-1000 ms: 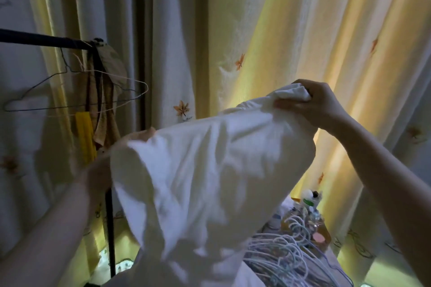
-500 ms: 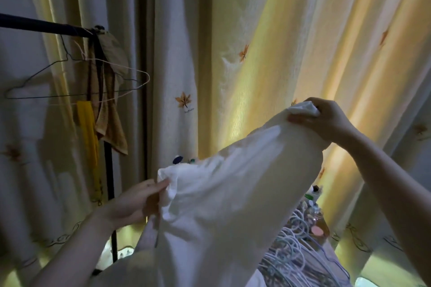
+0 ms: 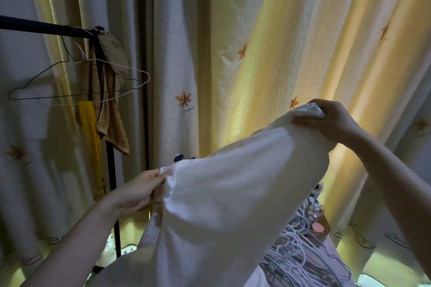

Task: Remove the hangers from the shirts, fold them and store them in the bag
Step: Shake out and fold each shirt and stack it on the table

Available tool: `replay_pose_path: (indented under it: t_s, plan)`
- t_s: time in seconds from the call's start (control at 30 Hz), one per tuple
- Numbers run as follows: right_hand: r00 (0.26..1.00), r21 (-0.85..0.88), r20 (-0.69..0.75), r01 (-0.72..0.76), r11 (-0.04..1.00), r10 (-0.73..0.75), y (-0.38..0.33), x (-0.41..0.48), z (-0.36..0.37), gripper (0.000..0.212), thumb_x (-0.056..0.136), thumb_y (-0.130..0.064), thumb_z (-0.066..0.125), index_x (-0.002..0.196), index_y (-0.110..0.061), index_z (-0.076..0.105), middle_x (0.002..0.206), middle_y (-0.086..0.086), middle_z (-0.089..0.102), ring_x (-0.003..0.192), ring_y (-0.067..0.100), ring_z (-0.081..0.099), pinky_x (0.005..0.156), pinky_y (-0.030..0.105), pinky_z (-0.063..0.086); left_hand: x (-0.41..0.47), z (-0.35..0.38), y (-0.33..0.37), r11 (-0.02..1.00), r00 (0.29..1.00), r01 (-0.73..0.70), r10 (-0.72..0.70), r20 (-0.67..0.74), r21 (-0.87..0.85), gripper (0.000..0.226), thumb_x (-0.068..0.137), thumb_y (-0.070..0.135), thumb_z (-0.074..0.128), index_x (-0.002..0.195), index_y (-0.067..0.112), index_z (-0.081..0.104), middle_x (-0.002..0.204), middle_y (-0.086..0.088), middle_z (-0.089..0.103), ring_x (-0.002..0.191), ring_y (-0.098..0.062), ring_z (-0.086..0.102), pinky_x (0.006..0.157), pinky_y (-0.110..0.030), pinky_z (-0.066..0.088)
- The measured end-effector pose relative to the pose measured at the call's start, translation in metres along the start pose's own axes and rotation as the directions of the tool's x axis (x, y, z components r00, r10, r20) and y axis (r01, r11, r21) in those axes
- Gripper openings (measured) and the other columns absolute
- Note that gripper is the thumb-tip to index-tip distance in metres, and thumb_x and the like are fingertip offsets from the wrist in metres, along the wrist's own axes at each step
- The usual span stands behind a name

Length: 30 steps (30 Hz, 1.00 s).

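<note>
A plain white shirt (image 3: 233, 205), softly creased, is held up in the air before the yellow leaf-print curtain (image 3: 268, 30), stretched on a slant. The left grip (image 3: 140, 190) pinches its lower edge. The right grip (image 3: 331, 121), higher, is curled round a bunched corner. A heap of white hangers (image 3: 298, 256) lies below on the right.

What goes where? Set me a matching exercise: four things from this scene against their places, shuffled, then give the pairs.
1. white shirt
2. yellow cloth
3. pile of white hangers
4. dark wire hanger

A. hooked on the black rail
B. heaped at lower right
C. gripped by the left hand and right hand
D. hanging beside the brown towel

Pairs: 1-C, 2-D, 3-B, 4-A.
</note>
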State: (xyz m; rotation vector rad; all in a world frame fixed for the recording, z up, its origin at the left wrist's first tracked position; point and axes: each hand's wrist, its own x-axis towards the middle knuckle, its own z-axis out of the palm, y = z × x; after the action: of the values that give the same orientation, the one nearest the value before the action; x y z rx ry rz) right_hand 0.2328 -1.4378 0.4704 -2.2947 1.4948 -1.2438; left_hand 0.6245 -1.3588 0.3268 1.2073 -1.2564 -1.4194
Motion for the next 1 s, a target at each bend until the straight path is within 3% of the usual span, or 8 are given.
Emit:
replay_pose_path:
  t_s: [0.1,0.27,0.47,0.57,0.67,0.77,0.9,1.0]
  plan:
    - [1.000,-0.011,0.015,-0.016,1.000,0.016,0.002,-0.001,0.005,0.029,0.074,-0.030,0.079,0.088,-0.008,0.067,0.086,0.013,0.068,0.083,0.029,0.064,0.065,0.031,0.048,0.001,0.007,-0.006,0.997,1.000,0.001,0.001,-0.023,0.080,0.029,0.100,0.036,0.037,0.125,0.030,0.053,0.116,-0.009,0.069,0.106,-0.033,0.065,0.079,-0.042,0.055]
    - [0.998,-0.030,0.024,-0.056,0.998,0.056,0.009,-0.001,0.013,0.033,0.074,-0.033,0.078,0.088,-0.006,0.066,0.086,0.017,0.066,0.086,0.035,0.062,0.066,0.035,0.048,0.006,0.013,-0.020,0.946,0.955,-0.124,0.196,-0.222,0.301,0.045,0.090,0.052,0.041,0.121,0.020,0.048,0.115,-0.003,0.062,0.106,-0.019,0.061,0.075,-0.028,0.051]
    - [0.993,-0.070,0.026,-0.112,0.991,0.114,0.020,-0.003,0.015,0.039,0.074,-0.032,0.079,0.089,0.001,0.064,0.089,0.025,0.064,0.086,0.040,0.060,0.072,0.044,0.050,-0.006,-0.003,-0.027,0.950,0.978,-0.203,0.208,0.000,0.237,0.122,0.055,0.035,0.090,0.134,0.068,0.003,0.130,0.021,0.036,0.112,-0.005,0.051,0.071,-0.012,0.052]
    - [0.993,-0.070,0.036,-0.112,0.991,0.115,0.026,-0.006,0.014,0.035,0.075,-0.030,0.079,0.088,0.000,0.065,0.087,0.023,0.066,0.088,0.041,0.061,0.075,0.046,0.051,-0.006,0.007,-0.027,0.864,0.868,-0.376,0.455,-0.200,0.335,0.104,0.066,0.015,0.083,0.128,0.071,0.020,0.131,0.029,0.030,0.100,-0.002,0.058,0.067,-0.018,0.056]
    - [0.991,-0.082,0.041,-0.120,0.989,0.124,0.028,-0.006,0.014,0.034,0.074,-0.030,0.079,0.087,-0.002,0.065,0.086,0.020,0.067,0.088,0.038,0.061,0.073,0.042,0.050,-0.003,0.011,-0.028,0.737,0.737,-0.492,0.636,-0.228,0.463,0.051,0.073,0.008,0.077,0.110,0.040,0.062,0.134,0.028,0.030,0.117,0.017,0.042,0.077,-0.012,0.052]
    - [0.995,-0.094,0.087,-0.050,0.994,0.059,0.020,-0.004,0.008,0.039,0.067,-0.035,0.083,0.090,-0.009,0.065,0.086,0.013,0.068,0.085,0.029,0.063,0.068,0.034,0.047,-0.002,0.010,-0.021,0.751,0.806,-0.465,0.578,-0.125,0.469,0.032,0.067,0.004,0.081,0.093,0.022,0.074,0.133,0.016,0.041,0.115,0.019,0.041,0.079,-0.002,0.043]
    - [0.945,-0.091,0.324,-0.005,0.996,0.034,0.005,0.000,-0.010,0.063,0.050,-0.042,0.086,0.106,-0.028,0.061,0.099,-0.010,0.066,0.090,0.001,0.062,0.073,0.024,0.053,0.001,-0.001,-0.011,0.744,0.889,-0.355,0.455,-0.041,0.566,0.066,0.056,0.002,0.088,0.114,0.025,0.066,0.128,0.014,0.042,0.118,0.001,0.043,0.096,-0.016,0.040]
    - [0.917,-0.118,0.398,0.009,0.993,0.040,0.003,0.004,-0.018,0.053,0.056,-0.033,0.088,0.104,-0.027,0.067,0.097,-0.008,0.071,0.091,0.009,0.068,0.076,0.032,0.058,0.010,-0.019,-0.014,0.667,0.885,-0.257,0.453,-0.107,0.699,0.064,0.059,0.004,0.087,0.115,0.025,0.065,0.118,0.014,0.051,0.109,-0.003,0.048,0.091,-0.017,0.039]
